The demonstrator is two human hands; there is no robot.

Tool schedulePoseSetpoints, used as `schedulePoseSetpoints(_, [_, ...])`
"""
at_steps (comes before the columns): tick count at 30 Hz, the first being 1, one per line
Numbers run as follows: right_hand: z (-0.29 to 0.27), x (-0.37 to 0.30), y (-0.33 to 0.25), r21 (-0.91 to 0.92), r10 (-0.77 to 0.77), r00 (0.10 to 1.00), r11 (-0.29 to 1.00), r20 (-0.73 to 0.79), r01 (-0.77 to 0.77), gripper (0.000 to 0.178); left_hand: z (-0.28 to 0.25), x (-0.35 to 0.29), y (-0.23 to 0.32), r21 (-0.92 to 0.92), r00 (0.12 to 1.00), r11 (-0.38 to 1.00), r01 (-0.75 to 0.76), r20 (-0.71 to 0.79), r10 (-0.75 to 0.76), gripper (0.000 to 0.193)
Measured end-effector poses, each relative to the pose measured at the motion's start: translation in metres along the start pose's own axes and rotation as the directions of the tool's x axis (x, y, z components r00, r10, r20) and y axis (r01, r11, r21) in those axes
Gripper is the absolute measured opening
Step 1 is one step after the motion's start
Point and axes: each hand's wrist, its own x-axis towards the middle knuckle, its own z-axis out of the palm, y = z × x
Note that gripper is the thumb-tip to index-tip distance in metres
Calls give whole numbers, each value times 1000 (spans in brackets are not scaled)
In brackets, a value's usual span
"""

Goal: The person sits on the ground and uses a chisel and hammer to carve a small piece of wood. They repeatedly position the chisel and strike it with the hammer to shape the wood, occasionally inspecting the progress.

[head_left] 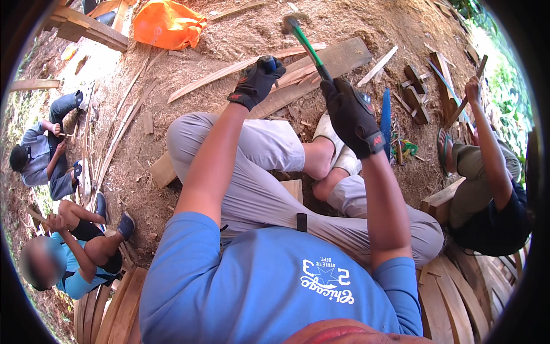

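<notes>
My left hand (259, 83), in a black glove, is closed round the dark blue handle of what looks like a chisel (267, 62). Its lower end points down at a long wooden plank (346, 57) lying slantwise before me; whether it touches the wood I cannot tell. In my gloved right hand (350, 112) is a hammer (306, 45), gripped by its green and black handle. The hammer's head is raised beyond the plank and blurred. The plank runs under my crossed legs, and its near end (164, 171) shows at left.
Beyond the plank lies an orange bag (167, 26). At right are a long blue object (386, 117) and wood blocks (417, 94). A person (487, 172) at right holds a stick; two people (48, 143) sit at left. Boards (452, 286) are behind me.
</notes>
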Motion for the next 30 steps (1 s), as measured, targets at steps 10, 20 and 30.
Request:
schedulePoseSetpoints(10, [0, -28, -37, -41, -44, 999, 998, 16, 45, 24, 13, 10, -13, 17, 999, 1000, -8, 31, 8, 35])
schedulePoseSetpoints(20, [-13, -42, -42, -193, -213, 975, 956, 60, 220, 19, 23, 11, -17, 50, 999, 998, -43, 31, 42, 35])
schedulePoseSetpoints(30, [-1, -35, -44, -161, -90, 996, 982, 26, 93, 18, 11, 9, -13, 132, 1000, 991, -12, -4, 13, 46])
